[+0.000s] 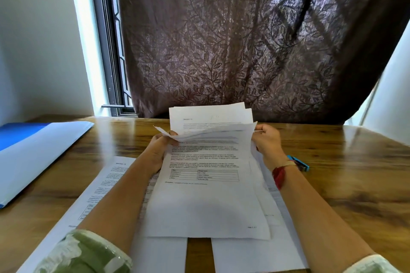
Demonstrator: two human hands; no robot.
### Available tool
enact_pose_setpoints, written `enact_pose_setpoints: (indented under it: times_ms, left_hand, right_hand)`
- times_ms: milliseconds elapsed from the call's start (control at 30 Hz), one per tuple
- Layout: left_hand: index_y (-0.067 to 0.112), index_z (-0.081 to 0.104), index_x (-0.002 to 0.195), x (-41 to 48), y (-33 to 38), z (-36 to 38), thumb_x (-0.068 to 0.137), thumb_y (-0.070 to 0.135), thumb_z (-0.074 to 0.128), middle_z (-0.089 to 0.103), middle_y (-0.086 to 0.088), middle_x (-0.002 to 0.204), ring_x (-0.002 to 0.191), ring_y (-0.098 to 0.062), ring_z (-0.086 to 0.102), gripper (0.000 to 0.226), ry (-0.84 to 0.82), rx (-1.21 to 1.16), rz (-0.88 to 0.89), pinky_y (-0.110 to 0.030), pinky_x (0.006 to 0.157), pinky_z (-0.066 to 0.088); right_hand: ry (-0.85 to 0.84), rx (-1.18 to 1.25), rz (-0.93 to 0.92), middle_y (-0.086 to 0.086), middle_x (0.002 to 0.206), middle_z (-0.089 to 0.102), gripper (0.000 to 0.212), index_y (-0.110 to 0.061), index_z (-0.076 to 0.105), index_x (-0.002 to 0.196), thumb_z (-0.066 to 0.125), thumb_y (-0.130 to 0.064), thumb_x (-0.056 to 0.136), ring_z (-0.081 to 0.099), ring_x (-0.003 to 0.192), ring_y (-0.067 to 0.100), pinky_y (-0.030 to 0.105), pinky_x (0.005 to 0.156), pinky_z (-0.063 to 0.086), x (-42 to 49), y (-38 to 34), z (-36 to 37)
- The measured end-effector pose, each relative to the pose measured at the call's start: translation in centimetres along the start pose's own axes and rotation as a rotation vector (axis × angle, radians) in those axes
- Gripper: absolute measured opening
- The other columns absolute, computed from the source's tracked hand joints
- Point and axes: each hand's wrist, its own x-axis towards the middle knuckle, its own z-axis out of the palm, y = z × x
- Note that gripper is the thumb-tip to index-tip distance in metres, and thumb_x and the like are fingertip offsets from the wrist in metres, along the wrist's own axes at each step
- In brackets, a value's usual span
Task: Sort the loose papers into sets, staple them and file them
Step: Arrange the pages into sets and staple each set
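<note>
Papers (206, 184) sit raised over the counter (355, 184) centre, left hand (157, 153) and right hand (269, 143) each with grip clamped on a side edge, top sheets fanned and blurred. Stapler (299, 163) at 3 o'clock, mostly hidden behind the right wrist. Folder (33, 162) at 9 o'clock, cut off by frame. Print illegible.

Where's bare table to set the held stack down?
Largest bare wood: right of the blue stapler out to the table edge. A narrower strip lies between the blue folder and the leftmost sheet. Crowded: centre, under the held stack and both forearms, covered in loose sheets.
</note>
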Motion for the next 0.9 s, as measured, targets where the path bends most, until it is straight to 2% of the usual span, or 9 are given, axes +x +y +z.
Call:
enact_pose_setpoints:
  times_ms: [67, 333, 500, 600, 667, 733, 800, 867, 900]
  left_hand:
    - [0.001, 0.055, 0.108, 0.0, 0.0, 0.2, 0.070, -0.013, 0.059, 0.066, -0.019, 0.091, 0.070, -0.026, 0.069, 0.041, 0.026, 0.021, 0.005, -0.035, 0.055, 0.056]
    - [0.003, 0.061, 0.106, -0.2, 0.0, 0.3, 0.082, -0.011, 0.053, 0.071, -0.017, 0.101, 0.083, -0.031, 0.069, 0.029, 0.017, 0.126, 0.004, -0.048, 0.079, 0.056]
    - [0.005, 0.063, 0.102, -0.1, 0.0, 0.5, 0.083, -0.013, 0.053, 0.071, -0.016, 0.103, 0.086, -0.033, 0.068, 0.027, 0.057, 0.157, -0.027, -0.048, 0.077, 0.056]
    - [0.007, 0.061, 0.091, 0.0, -0.1, 0.6, 0.084, -0.013, 0.053, 0.070, -0.015, 0.097, 0.081, -0.032, 0.067, 0.022, 0.118, 0.161, -0.037, -0.045, 0.073, 0.056]
    - [0.007, 0.061, 0.088, 0.1, -0.2, 0.5, 0.084, -0.013, 0.052, 0.069, -0.015, 0.094, 0.077, -0.032, 0.066, 0.023, 0.160, 0.170, -0.040, -0.041, 0.068, 0.056]
    - [0.006, 0.063, 0.091, 0.3, -0.2, 0.3, 0.083, -0.013, 0.052, 0.070, -0.017, 0.096, 0.077, -0.033, 0.067, 0.023, 0.174, 0.183, -0.048, -0.041, 0.067, 0.056]
    - [0.005, 0.062, 0.095, 0.4, -0.2, 0.3, 0.083, -0.011, 0.053, 0.070, -0.017, 0.097, 0.079, -0.034, 0.068, 0.022, 0.195, 0.205, -0.061, -0.043, 0.070, 0.057]
    - [0.005, 0.061, 0.099, 0.4, -0.1, 0.3, 0.083, -0.009, 0.054, 0.069, -0.016, 0.098, 0.081, -0.034, 0.068, 0.023, 0.218, 0.218, -0.072, -0.043, 0.071, 0.057]
    - [0.005, 0.061, 0.102, 0.3, 0.0, 0.4, 0.083, -0.008, 0.055, 0.069, -0.016, 0.098, 0.081, -0.034, 0.068, 0.024, 0.231, 0.225, -0.075, -0.043, 0.070, 0.057]
  right_hand:
    - [0.025, 0.035, -0.008, 0.002, 0.067, 0.058, 0.021, -0.015, 0.058, 0.069, 0.069, -0.008, 0.085, 0.047, 0.056, 0.011, 0.015, 0.045, 0.040, -0.1, -0.3, 0.2]
    - [0.107, 0.073, -0.021, 0.004, 0.072, 0.061, 0.020, -0.007, 0.058, 0.073, 0.065, -0.015, 0.090, 0.050, 0.062, 0.011, 0.025, 0.060, 0.044, -0.3, 0.0, 0.9]
    - [0.109, 0.047, -0.129, -0.003, 0.073, 0.066, 0.016, -0.011, 0.068, 0.079, 0.061, -0.013, 0.093, 0.059, 0.059, 0.001, 0.017, 0.058, 0.047, -0.6, -0.4, 0.4]
    - [0.256, -0.187, -0.288, 0.000, 0.080, 0.067, 0.019, -0.011, 0.071, 0.090, 0.056, -0.021, 0.096, 0.056, 0.066, 0.007, 0.010, 0.054, 0.039, -0.7, -0.9, -0.8]
    - [0.339, -0.178, -0.275, 0.003, 0.080, 0.064, 0.026, -0.010, 0.065, 0.082, 0.053, -0.027, 0.097, 0.054, 0.069, 0.013, 0.015, 0.053, 0.037, -0.4, -1.4, -1.8]
    - [0.243, -0.209, -0.165, 0.006, 0.082, 0.064, 0.027, -0.009, 0.061, 0.080, 0.055, -0.029, 0.096, 0.058, 0.075, 0.022, 0.025, 0.059, 0.042, -0.1, -1.9, -2.6]
    - [-0.054, -0.216, -0.011, 0.007, 0.092, 0.067, 0.010, -0.008, 0.064, 0.092, 0.066, -0.018, 0.089, 0.064, 0.085, 0.024, 0.031, 0.070, 0.050, -0.2, -2.5, -3.1]
    - [-0.317, -0.275, 0.122, 0.008, 0.101, 0.067, 0.023, -0.007, 0.063, 0.102, 0.070, 0.000, 0.081, 0.063, 0.091, 0.024, 0.034, 0.076, 0.052, -0.5, -2.4, -3.4]
    - [-0.349, -0.331, 0.150, 0.010, 0.104, 0.068, 0.027, -0.004, 0.064, 0.104, 0.069, 0.004, 0.079, 0.063, 0.095, 0.028, 0.037, 0.079, 0.054, -0.5, -2.3, -3.5]
